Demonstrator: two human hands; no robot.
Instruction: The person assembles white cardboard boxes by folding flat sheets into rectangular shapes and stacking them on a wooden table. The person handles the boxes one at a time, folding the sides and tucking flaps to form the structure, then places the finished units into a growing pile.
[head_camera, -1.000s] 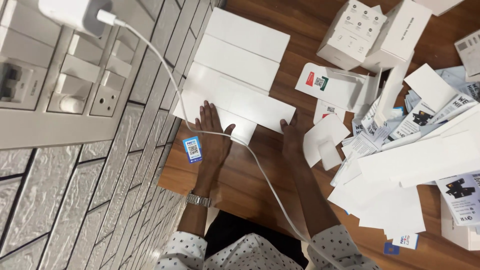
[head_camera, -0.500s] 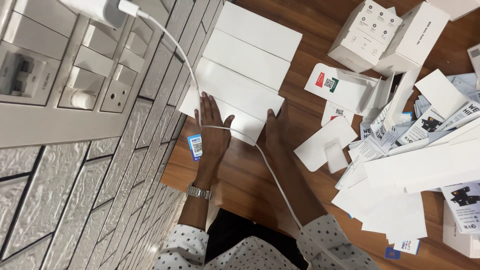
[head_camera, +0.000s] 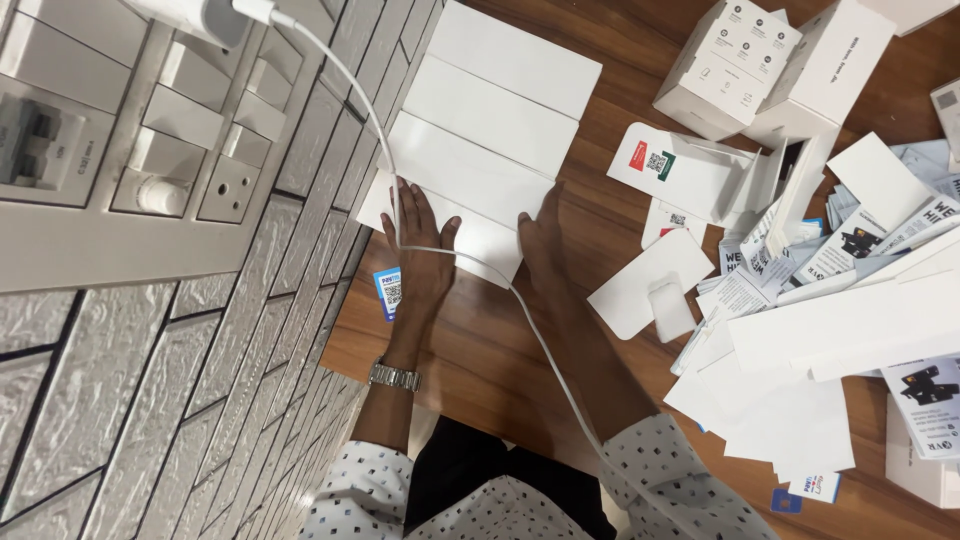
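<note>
My left hand (head_camera: 420, 250) lies flat with fingers spread on the nearest white box (head_camera: 480, 235) of a row of several long white boxes (head_camera: 490, 110) on the wooden table (head_camera: 480, 350). My right hand (head_camera: 543, 235) presses against that box's right end, fingers together. A white cable (head_camera: 520, 310) runs from the charger (head_camera: 195, 15) on the wall, across my left hand and down over my right forearm. My left wrist carries a metal watch (head_camera: 394, 376).
A grey brick-pattern wall with a switch and socket panel (head_camera: 120, 150) fills the left. Right of my hands lie loose white cards, leaflets (head_camera: 800, 330) and open square white boxes (head_camera: 730, 65). A small blue sticker (head_camera: 387, 291) sits by the left hand.
Both hands have slid up the table with the near box, closing it against the row. The view has shifted, so the right-hand clutter sits lower.
</note>
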